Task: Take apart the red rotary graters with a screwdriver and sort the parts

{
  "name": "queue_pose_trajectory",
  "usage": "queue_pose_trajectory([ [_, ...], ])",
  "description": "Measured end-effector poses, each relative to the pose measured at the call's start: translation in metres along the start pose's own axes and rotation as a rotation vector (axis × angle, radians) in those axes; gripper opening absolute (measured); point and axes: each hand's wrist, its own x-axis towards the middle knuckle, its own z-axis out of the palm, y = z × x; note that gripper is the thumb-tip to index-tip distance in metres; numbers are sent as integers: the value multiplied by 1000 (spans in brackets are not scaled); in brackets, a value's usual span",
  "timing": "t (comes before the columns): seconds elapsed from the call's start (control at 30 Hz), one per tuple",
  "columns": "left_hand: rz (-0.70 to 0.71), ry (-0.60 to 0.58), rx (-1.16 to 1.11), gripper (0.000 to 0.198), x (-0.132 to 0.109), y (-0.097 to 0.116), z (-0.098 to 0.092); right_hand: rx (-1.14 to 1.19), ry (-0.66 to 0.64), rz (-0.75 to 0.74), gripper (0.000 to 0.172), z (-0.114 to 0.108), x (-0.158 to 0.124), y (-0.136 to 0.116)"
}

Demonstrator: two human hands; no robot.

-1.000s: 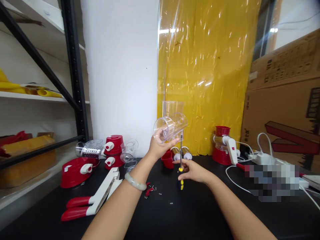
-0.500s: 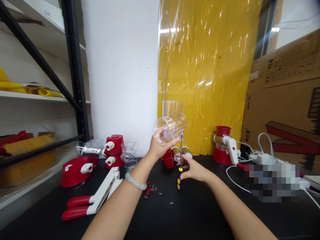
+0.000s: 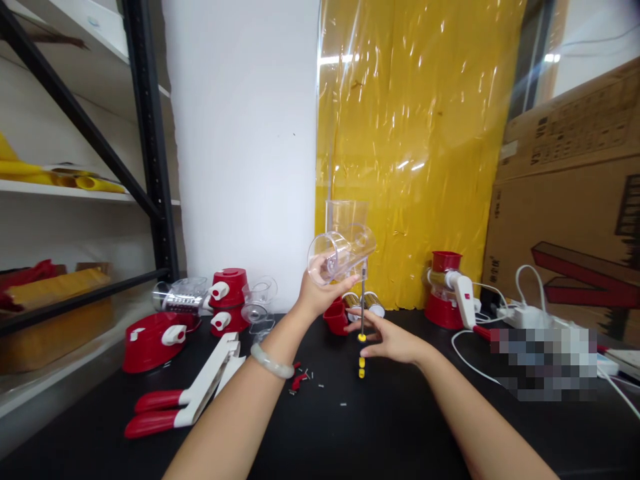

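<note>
My left hand [image 3: 320,288] is closed around the underside of a clear plastic grater housing [image 3: 350,250], a wide tube with a square chute on top, held above the table. In my right hand [image 3: 387,337] is a long-shafted screwdriver [image 3: 363,313] with a black and yellow handle. It stands upright, its tip touching the underside of the housing near a short clear post. My right thumb and fingers are around the upper part of the handle. Beneath the hands, small red parts [image 3: 299,381] and several loose screws [image 3: 321,386] lie on the black table.
Red grater bases [image 3: 155,343] and white-and-red handles [image 3: 200,393] stand or lie at the left. A red cup-like part [image 3: 336,317] and metal drums [image 3: 374,305] are behind my hands. At the right stand an assembled grater [image 3: 445,293], white cables [image 3: 475,363] and a cardboard box [image 3: 565,200].
The screwdriver handle has turned and stands slightly straighter. My right-hand fingers have shifted around it, while the left hand and housing stay almost in place.
</note>
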Motion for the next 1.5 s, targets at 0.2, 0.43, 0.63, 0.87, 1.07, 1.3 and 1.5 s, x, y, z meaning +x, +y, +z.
queue_pose_trajectory([
  [0.2, 13, -12, -1, 61, 0, -1, 0, -91, 149, 43, 98, 3, 4, 4],
  [0.43, -1, 3, 5, 62, 0, -1, 0, 38, 34, 8, 86, 0, 1, 1],
  [0.63, 17, -23, 10, 60, 0, -5, -1, -49, 133, 9, 99, 1, 2, 1],
  [0.87, -1, -23, -13, 61, -1, -2, 0, 120, 27, 24, 80, 0, 2, -1],
  [1.07, -10, -24, 5, 62, 0, -3, 0, 38, 165, 12, 89, -1, 3, 3],
  [1.3, -19, -7, -20, 63, 0, -1, 0, 100, 82, 29, 80, -2, 0, 2],
  [1.5, -22, -19, -35, 61, -1, 1, 0, 30, 166, -41, 92, -1, -1, -2],
])
